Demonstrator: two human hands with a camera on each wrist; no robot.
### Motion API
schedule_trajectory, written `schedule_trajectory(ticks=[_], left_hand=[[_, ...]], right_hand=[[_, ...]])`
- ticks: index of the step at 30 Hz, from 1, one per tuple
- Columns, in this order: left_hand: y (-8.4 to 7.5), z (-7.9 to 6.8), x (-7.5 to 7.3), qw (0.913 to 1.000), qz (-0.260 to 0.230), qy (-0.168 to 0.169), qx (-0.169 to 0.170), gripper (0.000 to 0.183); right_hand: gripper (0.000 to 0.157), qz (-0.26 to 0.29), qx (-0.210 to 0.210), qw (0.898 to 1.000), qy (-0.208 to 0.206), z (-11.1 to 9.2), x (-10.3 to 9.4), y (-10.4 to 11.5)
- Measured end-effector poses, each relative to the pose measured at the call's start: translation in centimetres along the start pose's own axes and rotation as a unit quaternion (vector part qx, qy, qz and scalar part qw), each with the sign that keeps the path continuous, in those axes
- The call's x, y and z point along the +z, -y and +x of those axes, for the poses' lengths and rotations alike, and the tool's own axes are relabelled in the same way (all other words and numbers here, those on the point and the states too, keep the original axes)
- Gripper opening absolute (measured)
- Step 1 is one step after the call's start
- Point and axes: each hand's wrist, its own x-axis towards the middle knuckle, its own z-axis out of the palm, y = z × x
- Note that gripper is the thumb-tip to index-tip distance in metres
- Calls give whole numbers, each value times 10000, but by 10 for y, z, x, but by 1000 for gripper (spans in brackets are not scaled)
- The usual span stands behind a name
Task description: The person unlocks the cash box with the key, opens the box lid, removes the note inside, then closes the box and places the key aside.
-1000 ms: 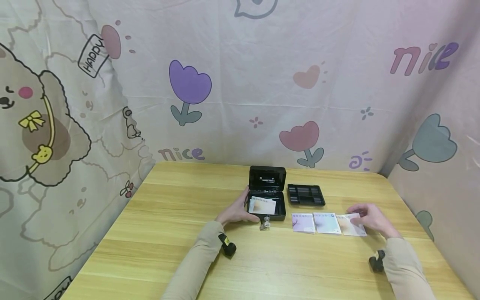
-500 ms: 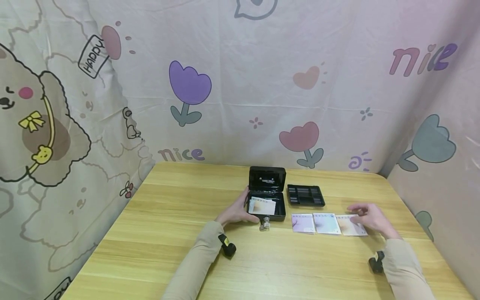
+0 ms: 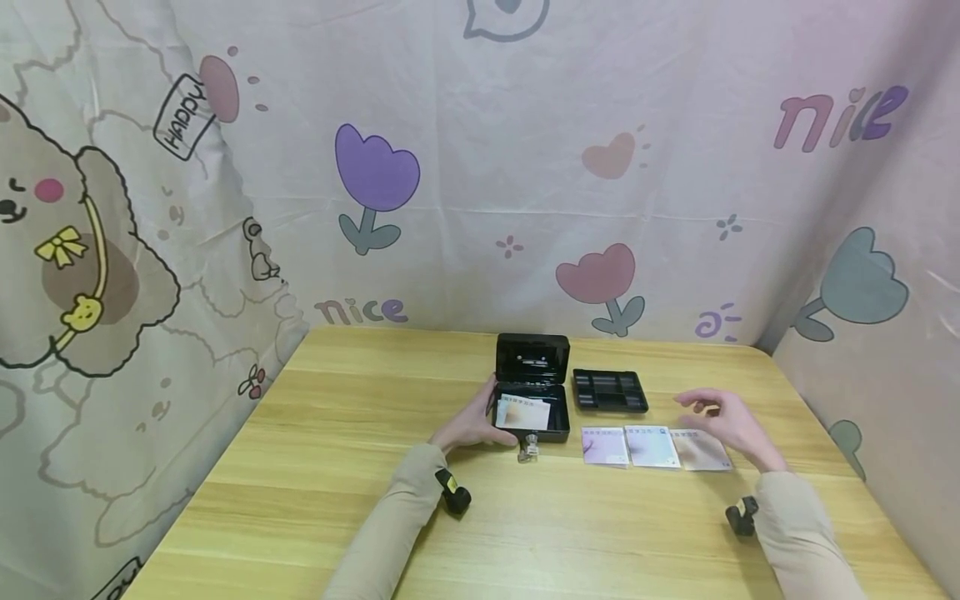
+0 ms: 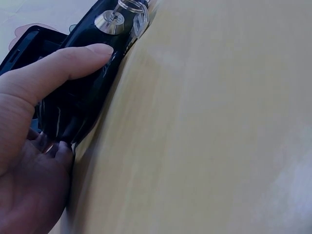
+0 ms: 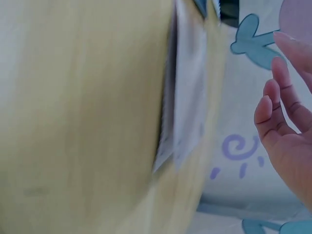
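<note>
A small black cash box [image 3: 558,421] stands with its lid up, and a beige-and-white printed paper slip [image 3: 522,412] lies inside it. My left hand [image 3: 472,421] holds the box by its left front corner, thumb across the front and fingers along the side. In the left wrist view the thumb lies just beside the silver lock [image 4: 109,22], where a key ring [image 4: 131,6] hangs. My right hand [image 3: 723,419], fingers loosely bent and holding nothing, hovers over the beige slips [image 3: 705,454]. To their left lie pale blue slips [image 3: 652,448] and lilac slips [image 3: 604,447].
A black compartment tray [image 3: 610,392] sits right of the box, behind the paper slips. The wooden table [image 3: 375,367] reaches back to a printed cloth [image 3: 465,167] hanging behind it.
My right hand has lifted off the beige slips and shifted slightly left and back. The left hand keeps its hold on the box.
</note>
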Motion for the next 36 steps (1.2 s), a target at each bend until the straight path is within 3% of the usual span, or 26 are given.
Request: schedule_trajectory(ticks=[13, 36], left_hand=[[2, 1, 0, 10000, -27, 7, 40, 132], [5, 3, 1, 10000, -66, -23, 21, 134]], right_hand=[[36, 835, -483, 9951, 203, 13, 16, 32], [33, 1242, -1152, 9825, 778, 49, 71, 92]])
